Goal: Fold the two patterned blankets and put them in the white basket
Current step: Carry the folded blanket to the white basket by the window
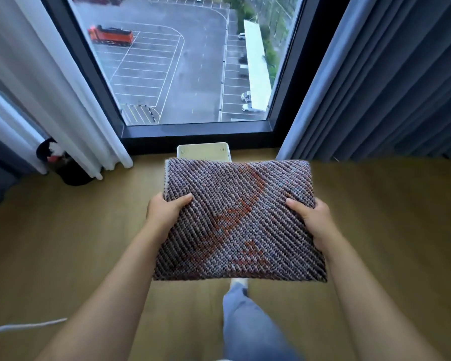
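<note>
Both hands hold the folded blanket flat, long axis left-right.

Body as seen from the head camera. Left hand and right hand: bare. Left forearm and right forearm: bare along the whole length in view. One trouser leg visible: loose, faded blue-grey cloth with soft creases. Foot at the hem: pale off-white covering, blurred; sock or slipper, cannot tell.
</note>
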Demonstrator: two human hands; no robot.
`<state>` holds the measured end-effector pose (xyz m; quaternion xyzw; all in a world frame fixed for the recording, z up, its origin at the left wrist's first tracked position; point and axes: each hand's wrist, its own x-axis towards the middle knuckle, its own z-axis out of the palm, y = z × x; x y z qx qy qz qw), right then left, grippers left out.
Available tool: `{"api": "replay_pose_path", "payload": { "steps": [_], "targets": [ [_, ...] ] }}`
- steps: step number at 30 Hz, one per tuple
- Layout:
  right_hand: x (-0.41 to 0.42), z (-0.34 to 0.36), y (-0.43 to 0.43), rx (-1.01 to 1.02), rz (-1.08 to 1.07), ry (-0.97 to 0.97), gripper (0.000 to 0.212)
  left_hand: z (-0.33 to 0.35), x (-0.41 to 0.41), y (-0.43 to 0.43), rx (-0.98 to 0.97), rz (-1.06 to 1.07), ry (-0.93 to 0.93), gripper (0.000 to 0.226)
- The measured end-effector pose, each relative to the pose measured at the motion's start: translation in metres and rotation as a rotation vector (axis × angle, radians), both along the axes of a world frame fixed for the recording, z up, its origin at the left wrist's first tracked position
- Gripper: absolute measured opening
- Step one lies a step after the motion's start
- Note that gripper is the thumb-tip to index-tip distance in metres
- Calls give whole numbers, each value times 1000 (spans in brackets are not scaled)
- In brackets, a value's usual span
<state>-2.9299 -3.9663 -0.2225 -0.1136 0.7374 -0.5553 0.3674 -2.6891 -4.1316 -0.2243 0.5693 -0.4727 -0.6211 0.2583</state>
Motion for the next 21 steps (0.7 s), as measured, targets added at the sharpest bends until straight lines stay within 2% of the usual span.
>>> {"api": "replay_pose_path", "payload": {
  "steps": [6, 11, 16, 21],
  "targets": [
    [-112, 0, -126, 46, 35, 15, 37, -8, -101, -111, -11, 33, -20, 22],
    [-172, -6, -233, 67, 49, 48, 32, -18, -158, -214, -4, 42, -20, 25],
    [-223, -52, -341, 121, 30, 80, 35, -74, -214, -332, 78, -14, -43, 32],
    [-269, -127, -446, 253, 10, 188, 44, -157, -268, -448, 180, -116, -94, 45]
  ]
}}
